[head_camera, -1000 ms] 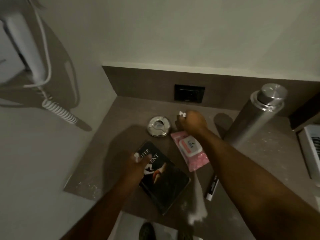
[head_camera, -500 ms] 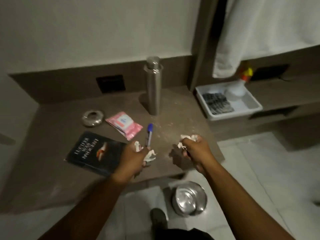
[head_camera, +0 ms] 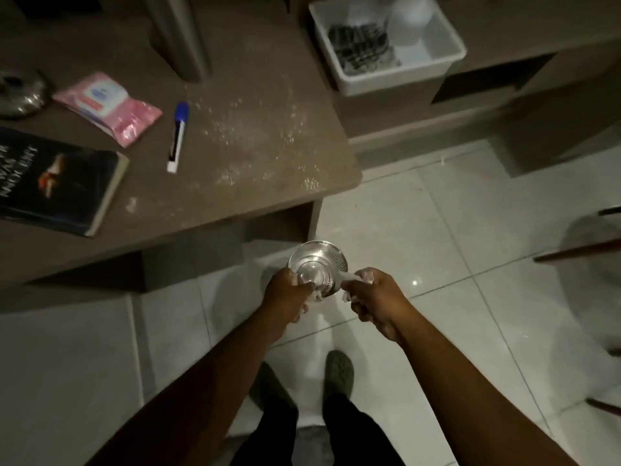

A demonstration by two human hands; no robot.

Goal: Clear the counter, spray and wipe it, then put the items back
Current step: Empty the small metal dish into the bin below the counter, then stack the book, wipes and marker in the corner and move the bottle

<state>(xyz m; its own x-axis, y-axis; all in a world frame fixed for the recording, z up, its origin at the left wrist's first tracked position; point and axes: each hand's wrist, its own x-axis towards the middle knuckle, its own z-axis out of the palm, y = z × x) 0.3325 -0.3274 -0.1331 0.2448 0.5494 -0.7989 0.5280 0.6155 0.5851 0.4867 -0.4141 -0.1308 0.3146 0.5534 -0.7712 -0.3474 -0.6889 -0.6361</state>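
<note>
My left hand (head_camera: 288,293) and my right hand (head_camera: 376,297) are each closed on crumpled white paper scraps (head_camera: 353,279), held just over the open round metal bin (head_camera: 317,265) on the floor. On the brown counter (head_camera: 235,196) lie a dark book (head_camera: 57,183), a pink wipes pack (head_camera: 107,105), a blue-capped marker (head_camera: 178,136) and a metal ashtray (head_camera: 20,95). A steel flask (head_camera: 181,38) stands at the back. White crumbs are scattered over the counter's right half.
A white plastic tray (head_camera: 396,75) holding a dark comb-like item and a spray bottle (head_camera: 408,18) sits on a lower shelf to the right. The floor is pale tile. My feet (head_camera: 339,371) stand below the bin. A chair leg (head_camera: 578,250) shows at right.
Both hands left the counter with paper scraps and dropped down over the bin on the floor. My view tilted from the wall down to the counter edge and floor.
</note>
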